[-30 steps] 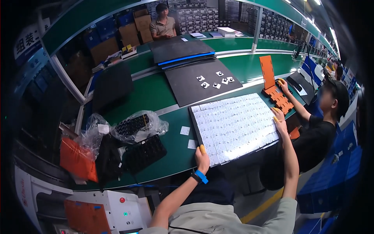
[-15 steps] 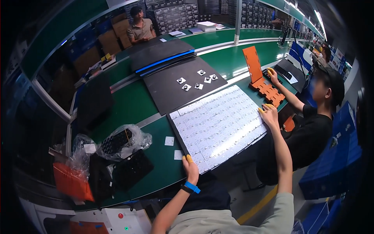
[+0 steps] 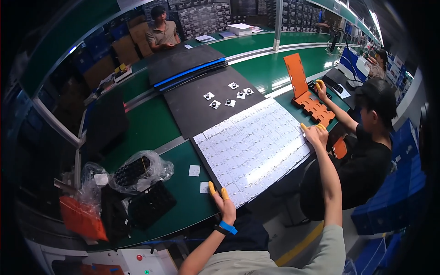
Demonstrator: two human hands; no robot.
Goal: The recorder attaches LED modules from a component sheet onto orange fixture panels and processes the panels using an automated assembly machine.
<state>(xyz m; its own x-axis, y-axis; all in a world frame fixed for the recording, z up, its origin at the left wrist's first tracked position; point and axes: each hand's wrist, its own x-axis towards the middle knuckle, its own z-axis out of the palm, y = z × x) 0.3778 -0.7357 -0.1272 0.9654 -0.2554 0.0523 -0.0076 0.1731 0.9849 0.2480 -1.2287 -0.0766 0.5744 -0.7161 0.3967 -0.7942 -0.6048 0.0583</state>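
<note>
A large panel of white square circuit boards [image 3: 250, 144], set in rows on a dark backing, slopes from the table toward me and overhangs its front edge. At the panel's near left corner is my left hand [image 3: 225, 208], in yellow finger cots, thumb and finger spread apart beside the edge. My right hand [image 3: 317, 136] is closed on the panel's right edge, also with yellow cots; its fingers under the edge are hidden. Two loose white square boards [image 3: 194, 170] lie left of the panel. Beyond it, several small white boards with black round parts [image 3: 230, 102] rest on a black mat [image 3: 183, 107].
A co-worker [image 3: 373, 114] sits at right, one hand near an orange folding fixture [image 3: 316, 107]. Another person [image 3: 162, 34] stands across the green bench. Bagged black parts [image 3: 133, 172] and an orange bag [image 3: 82, 220] lie at left. Stacked black sheets [image 3: 188, 68] stand behind the mat.
My left hand's thumb and finger have spread apart at the panel's corner. My right hand has shifted slightly along the right edge. The whole view has drifted a little.
</note>
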